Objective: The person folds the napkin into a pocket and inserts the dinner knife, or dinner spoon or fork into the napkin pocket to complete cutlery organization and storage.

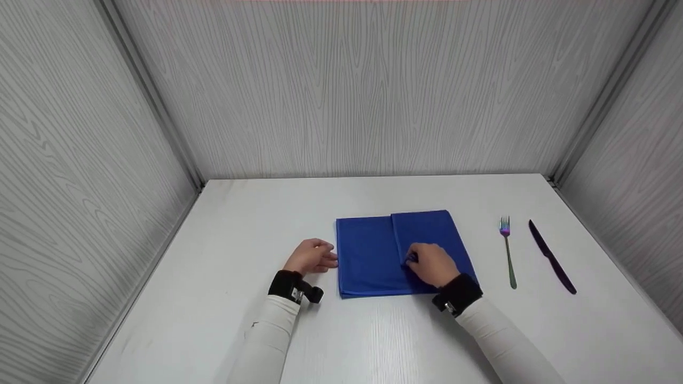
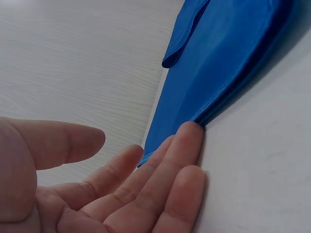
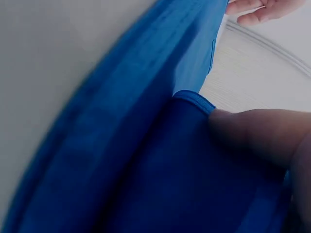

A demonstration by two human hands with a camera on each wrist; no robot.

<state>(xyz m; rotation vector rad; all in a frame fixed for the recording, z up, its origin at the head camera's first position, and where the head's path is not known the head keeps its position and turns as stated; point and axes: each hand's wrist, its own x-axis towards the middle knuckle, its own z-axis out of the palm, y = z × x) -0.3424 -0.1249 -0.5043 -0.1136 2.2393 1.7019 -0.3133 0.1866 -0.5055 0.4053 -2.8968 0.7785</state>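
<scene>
the back and both sides of the work area are enclosed by pale grey walls (image 1: 341, 90) patterned with wood grain, and between them a white tabletop (image 1: 256, 213) is seen. near the middle of the tabletop a blue cloth (image 1: 365, 256) is laid, folded flat in layers, its right part covered by a flap (image 1: 427, 226) whose free edge is set near the cloth's middle. two white sleeves (image 1: 269, 341) are stretched in from the near side. by the right hand (image 1: 435, 264), placed over the flap, the free edge is pinched between thumb and curled fingers. by the left hand (image 1: 311, 256) nothing is gripped: its thumb is held apart, its fingers are nearly straight, and its fingertips are set at the cloth's left edge, though whether that edge is pressed cannot be told. each wrist is wrapped in a black strap (image 1: 284, 284). right of the cloth, apart from both hands, a dark knife (image 1: 552, 257) is laid aslant, and to its left an iridescent fork (image 1: 508, 256) is placed with tines toward the back wall
</scene>
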